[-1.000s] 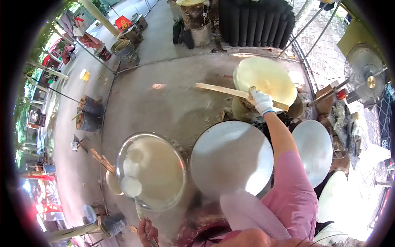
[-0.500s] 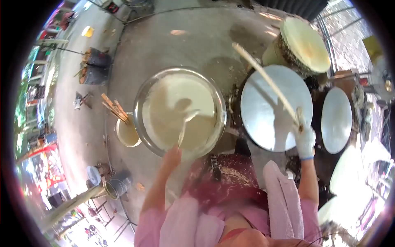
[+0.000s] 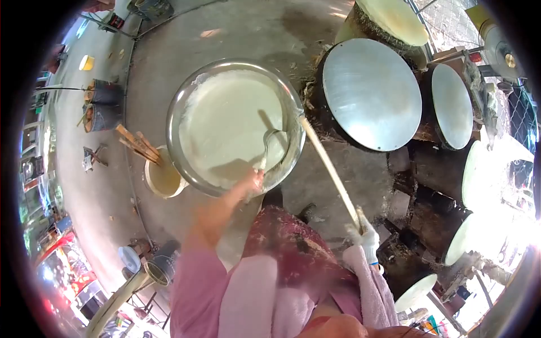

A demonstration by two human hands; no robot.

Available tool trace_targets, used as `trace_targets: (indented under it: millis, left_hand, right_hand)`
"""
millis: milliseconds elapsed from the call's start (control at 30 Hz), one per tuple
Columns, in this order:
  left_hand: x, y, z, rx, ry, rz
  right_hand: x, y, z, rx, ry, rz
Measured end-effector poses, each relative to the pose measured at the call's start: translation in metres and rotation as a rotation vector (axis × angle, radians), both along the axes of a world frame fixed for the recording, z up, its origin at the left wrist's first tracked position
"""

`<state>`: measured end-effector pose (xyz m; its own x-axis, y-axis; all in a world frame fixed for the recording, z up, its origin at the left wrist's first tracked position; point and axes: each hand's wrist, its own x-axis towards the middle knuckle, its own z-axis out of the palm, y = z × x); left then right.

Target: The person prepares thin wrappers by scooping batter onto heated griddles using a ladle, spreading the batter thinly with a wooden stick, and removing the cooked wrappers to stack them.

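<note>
My left hand (image 3: 252, 183), bare, grips the handle of a ladle (image 3: 266, 147), its bowl down at the right side of the pale batter-like liquid (image 3: 225, 124). That liquid lies in a wide steel basin (image 3: 179, 169). In a white glove, my right hand (image 3: 367, 241) is closed around the near end of a long pale stick (image 3: 329, 163). The stick slants up and left, its far tip by the basin's right rim; whether they touch I cannot tell.
A large round flat plate (image 3: 375, 93) stands right of the basin, with a smaller round plate (image 3: 452, 107) beyond it. Left of the basin is a bucket (image 3: 164, 183) holding wooden sticks (image 3: 138, 143). A pale round-topped drum (image 3: 394, 19) stands at the back right.
The stick has swung from over the large plate down and left to the basin's rim. My right hand has come nearer my body. The ladle has shifted right within the basin. The view has also shifted.
</note>
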<state>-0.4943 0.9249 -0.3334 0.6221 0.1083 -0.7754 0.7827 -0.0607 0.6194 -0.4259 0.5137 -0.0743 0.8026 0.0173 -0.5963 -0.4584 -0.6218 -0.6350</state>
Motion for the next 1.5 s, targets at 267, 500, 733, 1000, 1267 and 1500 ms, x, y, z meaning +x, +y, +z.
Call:
trace_targets:
  millis: [267, 500, 733, 1000, 1267, 1500]
  left_hand:
    - [-0.072, -0.133, 0.122, -1.154, -0.106, 0.896]
    - [-0.073, -0.161, 0.306, -1.039, -0.363, 1.155]
    - [-0.071, -0.078, 0.443, -1.044, -0.817, 0.692]
    - [0.048, 0.007, 0.406, -0.569, -0.572, 0.791]
    - [0.157, -0.016, 0.426, -0.658, -0.529, 0.377]
    - [0.277, -0.128, 0.371, -1.073, -0.301, 0.425]
  right_hand:
    - [-0.088, -0.031, -0.023, -0.303, 0.558, 0.738]
    - [-0.110, -0.084, -0.002, -0.020, 0.303, 0.602]
    - [-0.101, -0.070, 0.048, 0.837, -0.055, -0.180]
    - [-0.052, -0.046, 0.032, 0.816, -0.308, -0.410]
    - [-0.011, -0.081, -0.031, 0.641, -0.248, -0.400]
    - [0.102, -0.113, 0.018, 0.641, -0.115, -0.385]
